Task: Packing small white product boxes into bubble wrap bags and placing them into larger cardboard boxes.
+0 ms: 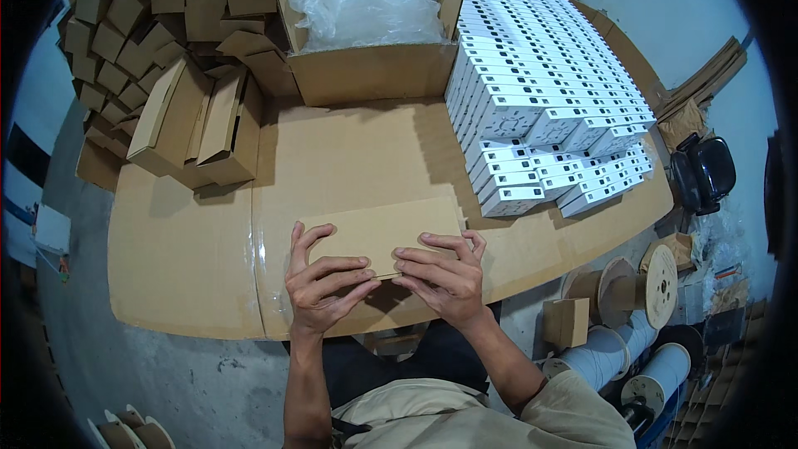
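Observation:
Between my two hands, close to the table's near edge, is a long brown cardboard box (386, 229). My left hand (324, 283) grips its left end, thumb and fingers closed about the near edge. On the right part of the same edge, my right hand (445, 274) pinches the cardboard with the thumb below and fingers over the top. The fingertips of both hands nearly meet at the middle. The box's underside is hidden.
Stacks of small white boxes (540, 91) fill the table's right side. An open carton (374, 75) holding clear plastic bags stands at the back. On the left are an open brown box (199, 125) and a heap of cardboard boxes (125, 50). Cable spools (661, 287) sit lower right.

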### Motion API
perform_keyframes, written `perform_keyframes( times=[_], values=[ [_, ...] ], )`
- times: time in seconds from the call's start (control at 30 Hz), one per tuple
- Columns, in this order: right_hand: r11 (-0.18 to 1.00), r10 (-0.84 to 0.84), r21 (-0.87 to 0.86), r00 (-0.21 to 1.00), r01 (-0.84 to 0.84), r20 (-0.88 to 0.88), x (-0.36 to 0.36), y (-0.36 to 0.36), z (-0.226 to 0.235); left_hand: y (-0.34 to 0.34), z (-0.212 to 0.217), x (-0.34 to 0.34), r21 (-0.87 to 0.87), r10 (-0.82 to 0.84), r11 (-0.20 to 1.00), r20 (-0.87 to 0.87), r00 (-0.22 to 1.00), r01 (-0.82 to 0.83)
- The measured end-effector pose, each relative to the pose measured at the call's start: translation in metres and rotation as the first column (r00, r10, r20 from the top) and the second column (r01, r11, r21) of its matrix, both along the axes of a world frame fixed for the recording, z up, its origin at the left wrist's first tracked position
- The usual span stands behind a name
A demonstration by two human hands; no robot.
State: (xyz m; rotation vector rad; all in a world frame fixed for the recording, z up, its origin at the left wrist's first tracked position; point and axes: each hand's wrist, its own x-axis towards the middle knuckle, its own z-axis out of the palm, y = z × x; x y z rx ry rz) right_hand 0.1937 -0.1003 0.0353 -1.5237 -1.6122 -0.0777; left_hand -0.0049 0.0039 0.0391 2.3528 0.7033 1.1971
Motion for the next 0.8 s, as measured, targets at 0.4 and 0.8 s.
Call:
perform_keyframes(
  times=[0.4, 0.8],
  values=[
    [0.997, 0.066, 0.033, 0.998, -0.066, -0.008, 0.034, -0.006, 0.003, 0.005, -0.005, -0.009, 0.001, -0.034, 0.999, -0.017, 0.999, 0.034],
    [0.993, 0.116, 0.018, 0.990, -0.115, -0.080, 0.056, -0.017, -0.003, 0.015, 0.000, -0.017, -0.025, -0.128, 0.992, -0.038, 0.991, 0.127]
  ],
)
